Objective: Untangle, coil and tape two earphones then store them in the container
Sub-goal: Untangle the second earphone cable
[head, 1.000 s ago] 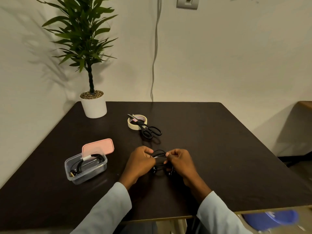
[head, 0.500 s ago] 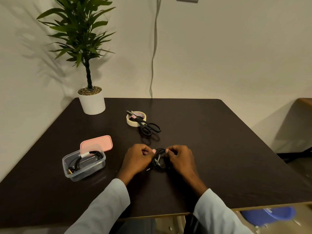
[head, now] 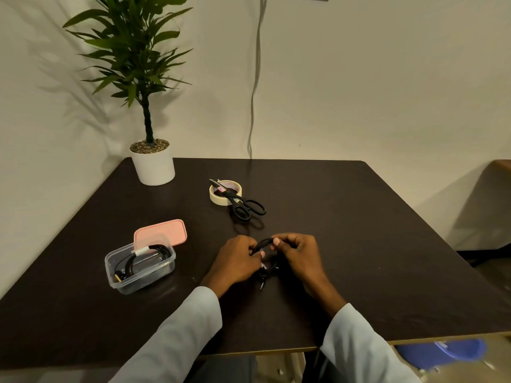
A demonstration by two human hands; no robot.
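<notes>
Both hands hold a coiled black earphone (head: pixel 266 244) just above the dark table (head: pixel 359 230), near its front middle. My left hand (head: pixel 237 261) pinches the coil's left side; a bit of pale tape shows by its thumb. My right hand (head: pixel 300 254) pinches the top of the coil between thumb and forefinger. The earphone's plug hangs below the hands. To the left stands a clear plastic container (head: pixel 166 265) with another black coiled earphone (head: pixel 135 262), taped white, inside it.
A pink lid (head: pixel 163 233) lies behind the container. Black scissors (head: pixel 243 207) rest across a roll of masking tape (head: pixel 214 196) at mid-table. A potted plant (head: pixel 152 164) stands in the far left corner. A blue object (head: pixel 442 352) sits below the table's front right edge.
The hands have stayed on the coil, turning it slightly so the plug now hangs below them. The camera has tilted a little; nothing else on the table moved.
</notes>
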